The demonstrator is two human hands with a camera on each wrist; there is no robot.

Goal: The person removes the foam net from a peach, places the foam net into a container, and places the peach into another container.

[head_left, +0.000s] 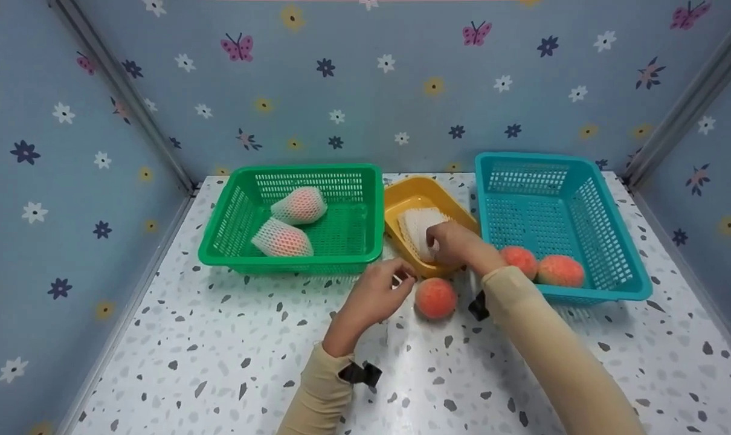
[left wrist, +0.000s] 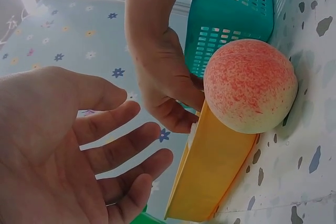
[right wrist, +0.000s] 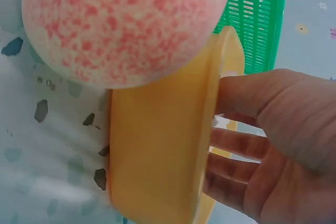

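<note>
My right hand [head_left: 453, 243] reaches into a yellow basket [head_left: 406, 188], its curled fingers pinching at a white foam net [head_left: 415, 226]. In the right wrist view the yellow wall hides its fingertips. Loosely bent and holding nothing, the fingers of my left hand [left wrist: 89, 145] hover just left of a peach [head_left: 436, 298]. That peach sits on the table in front of the yellow basket. Two peaches in foam nets, one [head_left: 299, 206] behind the other [head_left: 283, 238], lie in a green basket [head_left: 374, 254] at left.
A blue basket [head_left: 619, 241] stands at right with two bare peaches, one [head_left: 518, 261] partly behind the right forearm and one [head_left: 560, 270] beside it. Flowered panels [head_left: 365, 90] wall in the speckled table [head_left: 220, 362] at the back and sides.
</note>
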